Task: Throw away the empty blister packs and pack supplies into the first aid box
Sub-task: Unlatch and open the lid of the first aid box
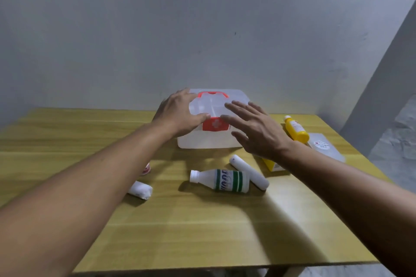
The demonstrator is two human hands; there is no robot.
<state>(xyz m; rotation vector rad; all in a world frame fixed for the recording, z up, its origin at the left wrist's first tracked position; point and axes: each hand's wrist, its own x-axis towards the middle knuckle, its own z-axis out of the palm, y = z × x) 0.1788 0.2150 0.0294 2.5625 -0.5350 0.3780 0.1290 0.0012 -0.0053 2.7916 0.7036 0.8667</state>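
A translucent first aid box (pixel 211 139) with a red handle and a red latch stands shut at the table's far middle. My left hand (pixel 180 112) rests on the left side of its lid, thumb by the red latch. My right hand (pixel 256 128) hovers spread just in front of the box's right side, holding nothing. On the table in front lie a white bottle with a green label (pixel 221 180), a white tube (pixel 248 171) and a white bandage roll (pixel 140 189). No blister packs show.
A yellow bottle (pixel 296 129) lies at the right, beside a translucent flat pack (pixel 326 146). A yellow box (pixel 271 164) is partly hidden under my right wrist. A small red-and-white item (pixel 145 168) peeks from behind my left forearm. The wooden table (pixel 191 231) stands against a grey wall.
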